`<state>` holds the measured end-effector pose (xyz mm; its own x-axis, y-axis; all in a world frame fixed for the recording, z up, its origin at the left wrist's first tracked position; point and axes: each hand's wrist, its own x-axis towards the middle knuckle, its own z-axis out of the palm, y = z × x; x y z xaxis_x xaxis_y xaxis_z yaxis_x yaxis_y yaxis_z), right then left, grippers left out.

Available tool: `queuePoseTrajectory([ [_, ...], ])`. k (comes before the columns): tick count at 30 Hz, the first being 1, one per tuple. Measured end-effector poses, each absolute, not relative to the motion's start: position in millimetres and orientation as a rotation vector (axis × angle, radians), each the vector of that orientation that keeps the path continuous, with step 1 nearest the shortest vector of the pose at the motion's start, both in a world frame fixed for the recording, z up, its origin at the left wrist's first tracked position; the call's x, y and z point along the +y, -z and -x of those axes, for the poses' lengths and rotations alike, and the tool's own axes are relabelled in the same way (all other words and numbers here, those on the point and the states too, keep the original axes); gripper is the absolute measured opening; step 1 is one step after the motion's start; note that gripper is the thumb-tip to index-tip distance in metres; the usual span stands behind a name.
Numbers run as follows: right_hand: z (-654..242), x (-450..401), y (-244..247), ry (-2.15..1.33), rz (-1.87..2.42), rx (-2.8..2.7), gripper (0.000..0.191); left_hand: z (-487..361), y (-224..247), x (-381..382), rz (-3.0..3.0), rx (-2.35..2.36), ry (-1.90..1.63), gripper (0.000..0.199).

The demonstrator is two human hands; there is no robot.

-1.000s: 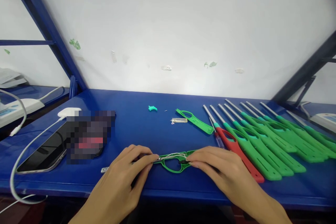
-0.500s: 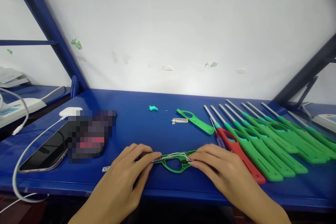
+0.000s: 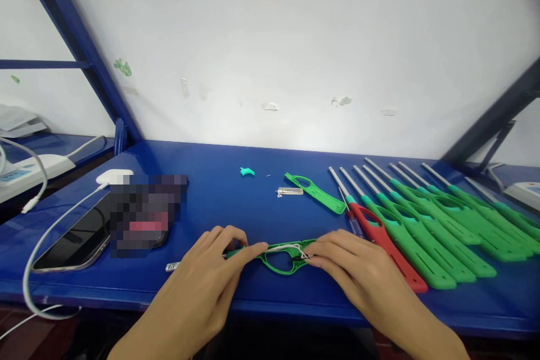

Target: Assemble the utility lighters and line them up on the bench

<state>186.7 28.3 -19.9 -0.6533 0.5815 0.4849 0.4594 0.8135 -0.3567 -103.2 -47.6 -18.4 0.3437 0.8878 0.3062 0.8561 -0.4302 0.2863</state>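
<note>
Between my hands, near the table's front edge, lies an opened green lighter handle half [image 3: 283, 271] with a finger loop. A pale wire [image 3: 278, 247] runs along the upper side of its loop. My left hand [image 3: 215, 273] pinches the narrow end at the left, thumb against the wire; the metal tube [image 3: 172, 266] sticks out beyond that hand. My right hand [image 3: 354, 267] is closed on the right part, fingertips by a small dark piece [image 3: 300, 256] inside the shell. The right hand hides the rest of the handle.
Beyond my hands lie the other green handle half [image 3: 318, 194], a clear fuel tank [image 3: 290, 191] and a teal trigger [image 3: 247, 171]. A screwdriver [image 3: 354, 224], a red lighter [image 3: 390, 250] and several green lighters [image 3: 426, 247] lie right. A phone [image 3: 73, 239] and white cable [image 3: 31, 259] are left.
My left thumb has slid slightly to the right along the wire, and the wire now lies closer to the shell. My right hand keeps nearly the same place.
</note>
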Motion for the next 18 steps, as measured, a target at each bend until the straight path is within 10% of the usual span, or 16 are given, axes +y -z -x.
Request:
queuePoseTrajectory([
  [18,-190.3,29.3,25.7,-0.363,0.79,-2.373,0.022,106.0,22.0,-47.6,-2.342,1.664,-0.877,0.051],
])
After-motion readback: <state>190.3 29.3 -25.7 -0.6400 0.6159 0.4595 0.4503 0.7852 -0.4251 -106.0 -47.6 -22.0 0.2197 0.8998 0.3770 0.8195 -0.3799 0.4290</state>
